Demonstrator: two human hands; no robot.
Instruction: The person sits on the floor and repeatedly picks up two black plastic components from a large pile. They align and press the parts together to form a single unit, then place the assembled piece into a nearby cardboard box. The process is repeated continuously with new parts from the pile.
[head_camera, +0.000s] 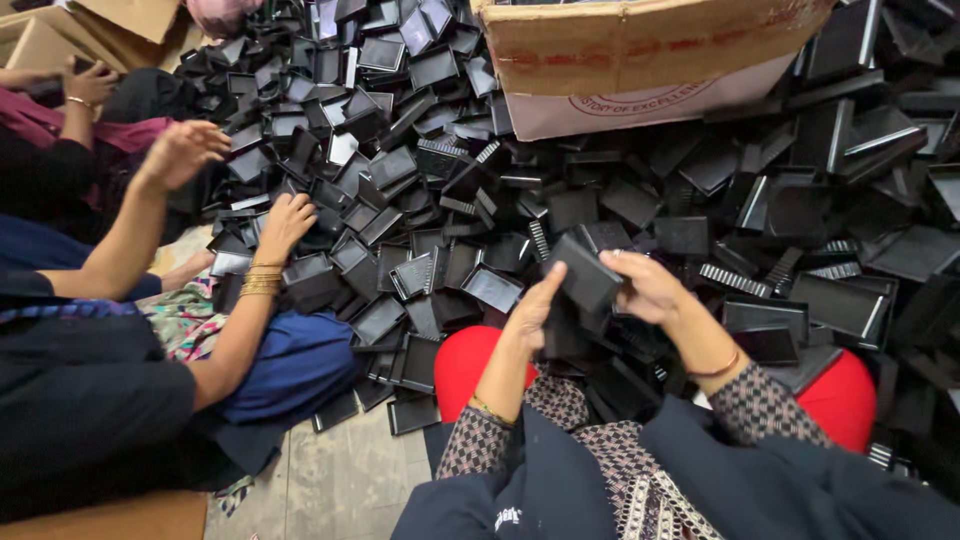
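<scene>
patterned sleeves (600, 440) sit closest at six o'clock, above a red tub (462, 365) whose rim shows on both sides of the forearms. both hands meet at the centre on one black plastic tray (585, 272), tilted on edge: the left hand (533, 305) presses its near side with thumb raised, the right hand (648, 285) grips its far side, fingers curled. around it, from nine through twelve to three o'clock, a deep heap of black trays (420, 150) covers the floor. a cardboard box (640, 55) stands at twelve to one o'clock. at nine o'clock a co-worker's hand (285, 222) with gold bangles rests on the heap, and another co-worker's hand (185, 150) hangs open above it.
</scene>
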